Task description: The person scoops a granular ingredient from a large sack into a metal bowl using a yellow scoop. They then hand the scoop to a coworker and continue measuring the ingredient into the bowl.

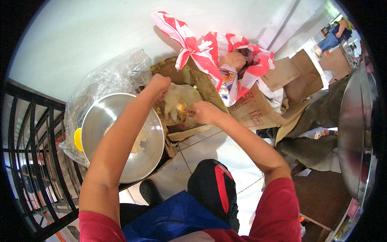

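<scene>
My left hand (160,87) is over the left side of an open, stained cardboard box (208,87), its fingers curled; what it grips is hidden. My right hand (203,112) pinches a small orange-and-white object (180,107) above the same box. Inside the box lies a cloudy plastic bag (184,95). Left of the box stands a wide metal bowl (151,145) with pale crumbly material (139,140) in it, partly behind my left forearm. A yellow object (78,139) shows at the bowl's left rim.
Clear plastic sheeting (99,77) lies behind the bowl. A red-and-white striped bag (208,57) with contents rests against the wall. Farther right are an open cardboard carton (254,109) and a large metal vessel (355,133). A black metal rack (36,136) stands left. Another person (332,37) is in the distance.
</scene>
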{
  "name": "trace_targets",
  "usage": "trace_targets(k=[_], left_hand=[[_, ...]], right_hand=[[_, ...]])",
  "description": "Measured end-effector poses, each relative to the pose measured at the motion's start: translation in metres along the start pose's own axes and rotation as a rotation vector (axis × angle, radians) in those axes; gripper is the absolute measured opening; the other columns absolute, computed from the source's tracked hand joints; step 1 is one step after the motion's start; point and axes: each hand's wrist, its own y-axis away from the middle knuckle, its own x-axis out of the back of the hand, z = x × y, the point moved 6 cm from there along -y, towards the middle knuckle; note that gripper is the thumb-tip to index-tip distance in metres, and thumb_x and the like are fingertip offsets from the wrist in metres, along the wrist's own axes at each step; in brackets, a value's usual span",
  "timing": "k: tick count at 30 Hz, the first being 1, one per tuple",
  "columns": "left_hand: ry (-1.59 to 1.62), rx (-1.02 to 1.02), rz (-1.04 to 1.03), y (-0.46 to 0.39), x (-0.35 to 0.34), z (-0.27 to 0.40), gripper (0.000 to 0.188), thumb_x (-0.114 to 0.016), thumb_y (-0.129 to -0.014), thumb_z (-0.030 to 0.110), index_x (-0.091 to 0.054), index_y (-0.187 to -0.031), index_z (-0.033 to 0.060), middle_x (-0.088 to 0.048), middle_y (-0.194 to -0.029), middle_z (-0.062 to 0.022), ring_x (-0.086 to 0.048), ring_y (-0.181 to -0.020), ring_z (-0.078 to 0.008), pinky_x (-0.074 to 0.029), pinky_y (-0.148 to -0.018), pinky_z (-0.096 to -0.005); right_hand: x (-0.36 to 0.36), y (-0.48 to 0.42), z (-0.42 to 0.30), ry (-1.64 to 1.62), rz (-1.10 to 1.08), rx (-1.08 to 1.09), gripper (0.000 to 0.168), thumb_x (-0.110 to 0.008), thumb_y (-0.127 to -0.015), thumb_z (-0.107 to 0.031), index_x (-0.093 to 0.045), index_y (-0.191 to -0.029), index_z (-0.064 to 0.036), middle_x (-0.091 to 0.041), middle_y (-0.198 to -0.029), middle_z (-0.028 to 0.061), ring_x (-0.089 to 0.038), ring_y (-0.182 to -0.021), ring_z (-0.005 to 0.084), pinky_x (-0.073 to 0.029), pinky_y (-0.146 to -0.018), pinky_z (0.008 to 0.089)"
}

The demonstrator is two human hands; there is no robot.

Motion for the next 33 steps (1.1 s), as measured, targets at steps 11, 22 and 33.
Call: trace_targets(k=[11, 22, 33], left_hand=[[-0.123, -0.079, 0.183, -0.005, 0.002, -0.011, 0.011, -0.053, -0.069, 0.002, -0.056, -0.068, -0.0087, -0.057, -0.061, -0.017, -0.055, -0.045, -0.0274, -0.041, -0.038, -0.0364], [-0.899, -0.396, 0.141, 0.021, 0.005, 0.017, 0.027, -0.057, -0.07, 0.013, -0.058, -0.086, -0.0084, -0.057, -0.094, -0.0265, -0.058, -0.089, -0.035, -0.048, -0.07, -0.0428], [-1.035, -0.436, 0.11, 0.012, -0.003, 0.002, 0.028, -0.054, -0.068, 0.011, -0.059, -0.093, -0.0009, -0.058, -0.097, -0.0212, -0.054, -0.095, -0.0353, -0.044, -0.082, -0.0406]], right_hand=[[0.025, 0.01, -0.02, 0.227, -0.111, -0.279, 0.019, -0.056, -0.067, -0.017, -0.062, -0.082, -0.007, -0.06, -0.074, 0.0177, -0.059, -0.073, 0.0329, -0.048, -0.064, 0.042], [0.015, 0.009, -0.034, 0.134, 0.05, -0.081, 0.021, -0.054, -0.067, -0.014, -0.06, -0.086, -0.006, -0.058, -0.066, 0.0191, -0.058, -0.067, 0.0345, -0.046, -0.06, 0.0435], [0.036, 0.033, -0.041, 0.111, 0.114, -0.175, 0.019, -0.056, -0.064, -0.016, -0.06, -0.076, -0.002, -0.059, -0.07, 0.0192, -0.059, -0.07, 0.0339, -0.047, -0.063, 0.0416]])
